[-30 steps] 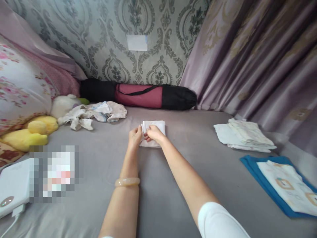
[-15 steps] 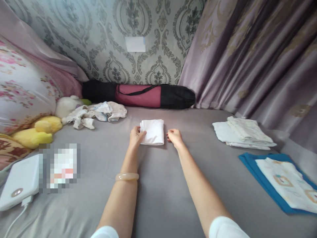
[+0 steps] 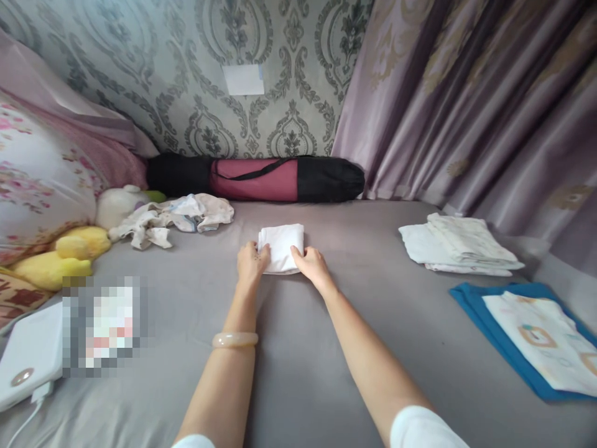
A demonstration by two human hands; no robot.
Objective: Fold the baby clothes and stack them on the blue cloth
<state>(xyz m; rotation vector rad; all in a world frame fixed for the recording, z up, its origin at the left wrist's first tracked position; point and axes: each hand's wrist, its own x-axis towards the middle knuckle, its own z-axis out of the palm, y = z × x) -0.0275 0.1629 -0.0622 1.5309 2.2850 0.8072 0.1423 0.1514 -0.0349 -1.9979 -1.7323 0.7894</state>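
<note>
A small folded white cloth (image 3: 282,244) lies on the grey bed sheet (image 3: 298,348) in the middle of the view. My left hand (image 3: 250,264) grips its near left corner, fingers curled on the fabric. My right hand (image 3: 311,264) pinches its near right edge. Both forearms reach straight ahead, and a pale bangle (image 3: 234,340) circles my left wrist.
A heap of crumpled clothes (image 3: 175,216) lies at the back left beside yellow and white soft toys (image 3: 69,249). A red and black roll bag (image 3: 261,179) lines the wall. Folded white cloths (image 3: 459,246) and a blue-edged cloth (image 3: 532,336) lie at right. A white device (image 3: 28,354) sits at left.
My right hand moved off the cloth to the right, then came back and took its near right edge. My left hand stayed on the left corner.
</note>
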